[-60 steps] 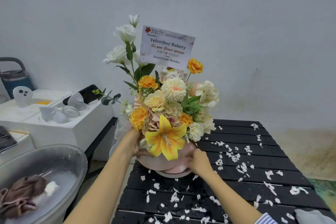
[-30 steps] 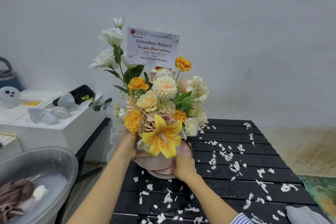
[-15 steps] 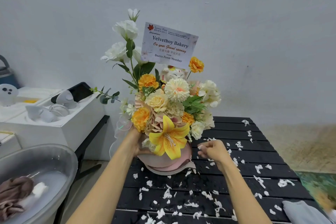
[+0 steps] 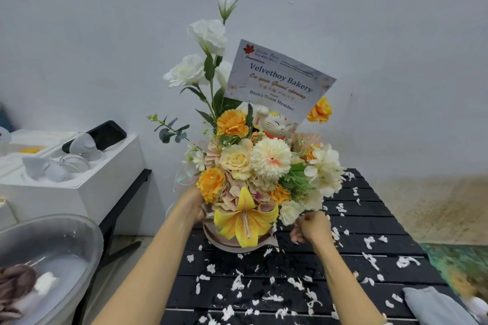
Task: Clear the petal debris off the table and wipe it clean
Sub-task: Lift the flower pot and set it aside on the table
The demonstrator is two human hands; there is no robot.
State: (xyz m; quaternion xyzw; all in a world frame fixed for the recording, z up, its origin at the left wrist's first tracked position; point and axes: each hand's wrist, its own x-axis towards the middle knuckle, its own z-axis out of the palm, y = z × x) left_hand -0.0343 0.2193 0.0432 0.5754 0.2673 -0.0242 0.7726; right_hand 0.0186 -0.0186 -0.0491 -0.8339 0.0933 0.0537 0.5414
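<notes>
Only the head cam here, so one view to go through. I'm looking down at the black slatted table (image 4: 375, 221), and it's covered in white petal debris (image 4: 298, 283) — bits scattered across the near slats and up the right side toward the wall.

The flower arrangement (image 4: 253, 174) sits at the table's back left corner in a pink round box (image 4: 232, 241), and it looks tipped a bit to the right. There's a yellow lily (image 4: 244, 221) hanging over the front, a lucky cat figurine (image 4: 277, 124) tucked in near the top, and a card (image 4: 280, 82) reading "Velvetboy Bakery".

My left hand (image 4: 194, 204) is up against the left side of the arrangement, just under an orange bloom. The fingers are buried behind the flowers, so I can't tell how it's gripping. My right hand (image 4: 310, 227) is just right of the box, apart from it, fingers curled in loosely — nothing visibly in it.

A grey cloth (image 4: 433, 303) lies on the near right corner of the table. Off to the left there's a clear basin (image 4: 52, 245) with a brown rag (image 4: 14, 285) in it, and a white box (image 4: 79, 185) behind.
</notes>
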